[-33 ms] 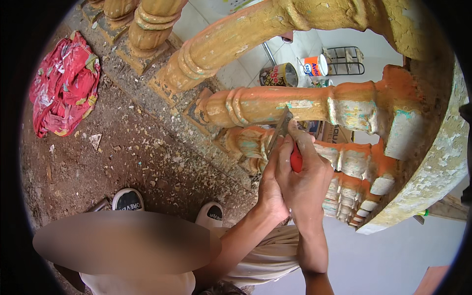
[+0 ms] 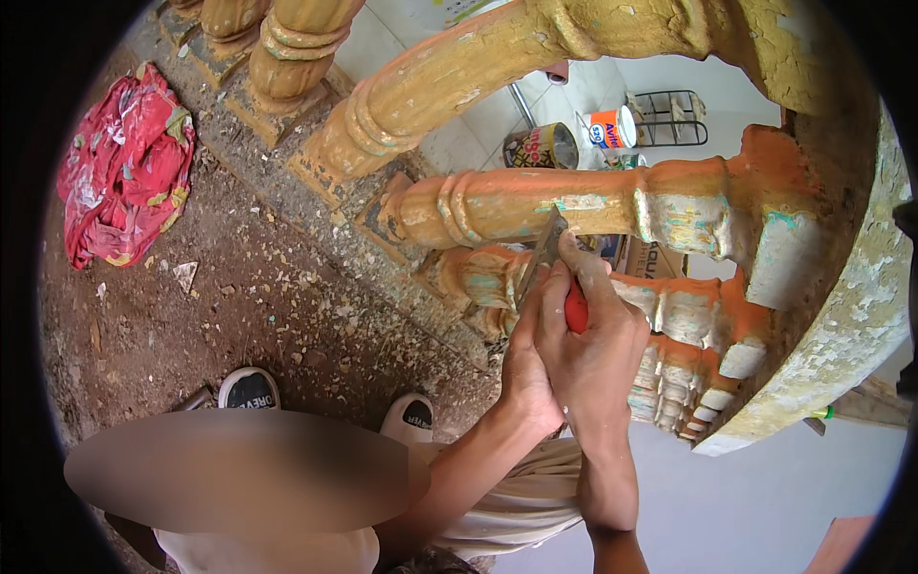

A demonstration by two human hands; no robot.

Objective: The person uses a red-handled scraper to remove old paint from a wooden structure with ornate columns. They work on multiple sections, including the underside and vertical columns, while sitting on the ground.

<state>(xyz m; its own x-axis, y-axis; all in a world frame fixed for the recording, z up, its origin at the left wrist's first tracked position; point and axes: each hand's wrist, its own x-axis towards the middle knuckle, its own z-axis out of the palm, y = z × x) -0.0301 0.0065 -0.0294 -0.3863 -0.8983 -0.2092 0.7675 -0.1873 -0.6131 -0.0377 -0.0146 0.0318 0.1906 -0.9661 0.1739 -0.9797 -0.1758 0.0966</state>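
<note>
A paint scraper point(image 2: 546, 247) with a dark metal blade and a red handle rests its tip against a yellow-orange baluster point(image 2: 516, 191). The tip meets a patch where pale and turquoise layers show. Around the red handle my right hand point(image 2: 604, 349) is closed, its index finger stretched along the tool towards the blade. My left hand point(image 2: 531, 368) presses up against the right one from the left side, its fingers closed on the scraper close to the blade. Part of the handle and some left fingers are hidden behind the right hand.
More balusters point(image 2: 684, 311) stand beside this one, joined to a peeling curved rail point(image 2: 841, 316). Paint flakes lie over the brown floor point(image 2: 239, 325). A red cloth point(image 2: 129, 167) lies far left. Behind are a tin point(image 2: 540, 146), a white-and-orange tub point(image 2: 612, 127) and a black rack point(image 2: 669, 117).
</note>
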